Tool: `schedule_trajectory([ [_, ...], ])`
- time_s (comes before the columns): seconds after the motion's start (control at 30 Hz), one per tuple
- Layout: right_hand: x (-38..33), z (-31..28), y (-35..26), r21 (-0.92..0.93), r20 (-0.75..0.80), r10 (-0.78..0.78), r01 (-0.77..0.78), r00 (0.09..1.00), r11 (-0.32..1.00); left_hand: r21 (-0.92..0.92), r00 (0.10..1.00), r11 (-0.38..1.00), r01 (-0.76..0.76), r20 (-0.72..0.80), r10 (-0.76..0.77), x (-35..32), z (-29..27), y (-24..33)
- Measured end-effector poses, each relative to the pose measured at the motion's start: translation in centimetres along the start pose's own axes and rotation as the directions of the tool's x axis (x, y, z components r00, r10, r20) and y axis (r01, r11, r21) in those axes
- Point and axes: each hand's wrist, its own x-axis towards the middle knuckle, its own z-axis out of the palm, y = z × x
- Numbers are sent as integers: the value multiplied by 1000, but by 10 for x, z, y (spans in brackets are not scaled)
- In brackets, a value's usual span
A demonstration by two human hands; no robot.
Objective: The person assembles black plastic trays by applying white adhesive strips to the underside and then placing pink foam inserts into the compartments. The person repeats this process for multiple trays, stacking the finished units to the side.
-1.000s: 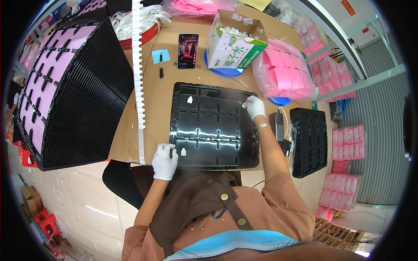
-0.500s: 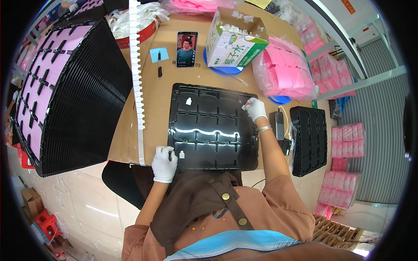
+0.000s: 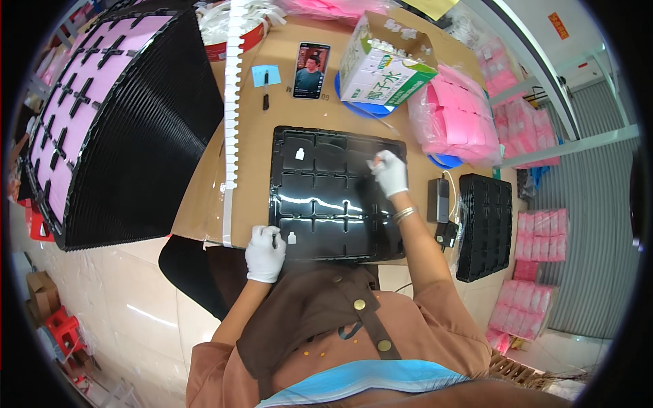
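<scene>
A black plastic tray [image 3: 331, 183] with a grid of shallow compartments lies on the cardboard-covered table in front of me. Two small white bottle-shaped pieces sit on it: one piece [image 3: 300, 154] in the far left compartment, another piece [image 3: 292, 238] at the near left. My left hand [image 3: 265, 255], white-gloved, is closed at the tray's near left corner, its fingers curled over the rim. Above the right side of the tray is my right hand [image 3: 390, 174], also gloved, with fingertips pinched together. Whatever lies between those fingertips is too small to make out.
Beyond the tray are a phone [image 3: 311, 71], a pen [image 3: 266, 95], a carton of white pieces [image 3: 388, 64] and bagged pink sheets [image 3: 454, 115]. A tall stack of black trays [image 3: 149, 129] rises at left. At right are a power adapter [image 3: 439, 200] and more black trays [image 3: 485, 224].
My right hand has moved left, from the tray's far right edge to over its compartments. My left hand stays by the near left corner. The whole view has shifted slightly.
</scene>
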Motion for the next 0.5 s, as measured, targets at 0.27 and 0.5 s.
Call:
schedule_trajectory([
  [0.27,21,135,-68,-292,316,-238,333,919,896,-50,999,998,-24,-30,22,-2,0,-3],
  [0.5,39,130,-75,-275,404,-104,229,909,934,-79,1000,997,-10,-14,9,-3,2,-11],
])
